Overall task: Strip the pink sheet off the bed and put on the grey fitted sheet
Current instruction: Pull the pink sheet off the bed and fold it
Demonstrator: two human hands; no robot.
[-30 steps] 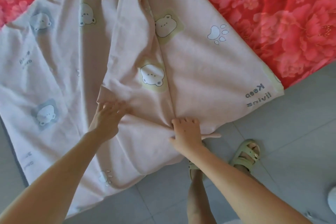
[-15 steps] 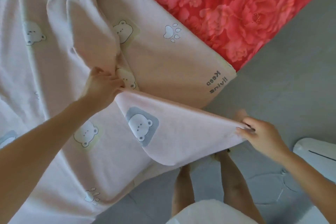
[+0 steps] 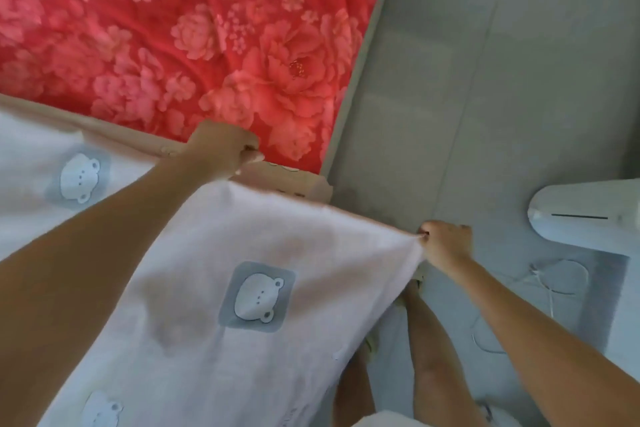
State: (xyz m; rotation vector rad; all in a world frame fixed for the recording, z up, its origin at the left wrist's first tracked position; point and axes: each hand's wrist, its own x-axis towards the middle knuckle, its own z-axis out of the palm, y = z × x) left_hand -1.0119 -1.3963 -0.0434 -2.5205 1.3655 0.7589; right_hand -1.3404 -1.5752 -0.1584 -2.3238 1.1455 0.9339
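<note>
Bed, red and floral, fills the upper left; pink sheet with bear prints lies folded over its near edge; left hand grips a fold; right hand seemingly pinches the sheet's taut corner.

white appliance base and cord on grey floor.

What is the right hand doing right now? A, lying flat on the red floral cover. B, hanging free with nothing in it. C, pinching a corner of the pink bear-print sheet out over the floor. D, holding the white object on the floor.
C: the right hand pinches the corner of the pink sheet, holding it taut above the grey floor beside the bed.
</note>
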